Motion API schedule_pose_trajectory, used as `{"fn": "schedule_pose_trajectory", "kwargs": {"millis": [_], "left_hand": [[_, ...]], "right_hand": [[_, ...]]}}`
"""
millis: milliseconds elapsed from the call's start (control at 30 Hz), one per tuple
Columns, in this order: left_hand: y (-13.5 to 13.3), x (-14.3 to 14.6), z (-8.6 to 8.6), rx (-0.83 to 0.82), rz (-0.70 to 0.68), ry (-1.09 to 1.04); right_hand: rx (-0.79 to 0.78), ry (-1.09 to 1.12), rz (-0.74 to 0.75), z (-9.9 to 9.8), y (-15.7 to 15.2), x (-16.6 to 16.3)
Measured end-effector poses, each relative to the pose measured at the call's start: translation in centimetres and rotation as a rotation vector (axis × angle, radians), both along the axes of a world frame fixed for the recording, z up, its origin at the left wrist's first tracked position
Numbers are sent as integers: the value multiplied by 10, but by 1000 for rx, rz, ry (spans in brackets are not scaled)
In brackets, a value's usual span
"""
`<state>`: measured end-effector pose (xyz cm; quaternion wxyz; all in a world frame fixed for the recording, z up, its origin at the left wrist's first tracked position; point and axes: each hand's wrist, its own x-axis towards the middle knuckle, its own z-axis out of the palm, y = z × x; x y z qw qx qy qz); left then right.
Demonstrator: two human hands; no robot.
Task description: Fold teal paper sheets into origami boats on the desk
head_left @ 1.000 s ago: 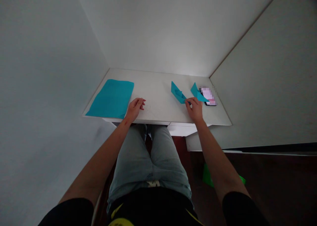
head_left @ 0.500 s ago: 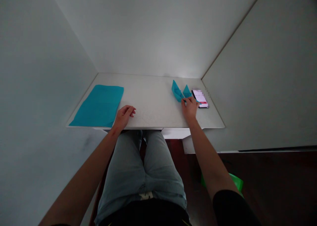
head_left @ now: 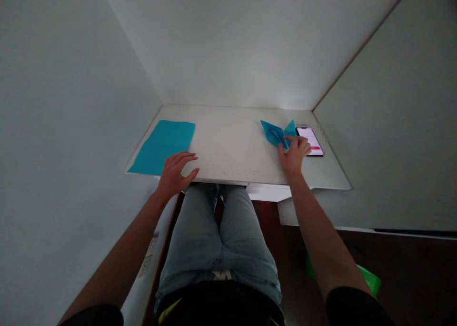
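Observation:
A folded blue paper shape (head_left: 273, 133), like an origami figure, lies at the right of the desk; a second pointed blue flap (head_left: 290, 127) rises beside it. I cannot tell if both belong to one piece. Over the near side of this paper is my right hand (head_left: 293, 155), its thumb and forefinger apart and the fingertips close to or touching it. My left hand (head_left: 174, 173) is at the desk's front edge on the left, fingers spread and holding nothing. Just beyond it lies flat blue paper (head_left: 166, 143), its near right corner covered by the hand.
A phone (head_left: 311, 142) with a lit screen lies right of the folded paper. The white desk (head_left: 228, 145) meets walls at the back and left, and a panel (head_left: 392, 126) at the right. A green object (head_left: 369, 279) is on the dark floor.
My left hand has opened from loosely curled fingers. My right hand's thumb and forefinger have parted at the folded paper, which has turned and tipped slightly. The whole view has shifted.

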<state>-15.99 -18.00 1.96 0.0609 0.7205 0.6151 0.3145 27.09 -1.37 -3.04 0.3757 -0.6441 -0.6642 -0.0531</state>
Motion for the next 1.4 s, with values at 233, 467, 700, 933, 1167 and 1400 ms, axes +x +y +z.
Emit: {"fn": "schedule_pose_trajectory", "kwargs": {"millis": [233, 467, 700, 933, 1167, 1400], "left_hand": [[-46, -81, -22, -250, 44, 153], [-50, -37, 20, -183, 96, -269], [8, 13, 48, 246, 373, -996], [-16, 73, -9, -3, 613, -1434], [-35, 73, -9, -152, 669, -1469], [-5, 59, 27, -30, 427, -1423]], "right_hand": [[-15, 4, 50, -8, 8, 4], [-28, -5, 99, -3, 6, 0], [-13, 8, 110, 0, 4, -2], [-24, 34, 134, 8, -2, -5], [-2, 91, 180, 7, -1, -5], [8, 114, 201, 3, 2, -4]]}}
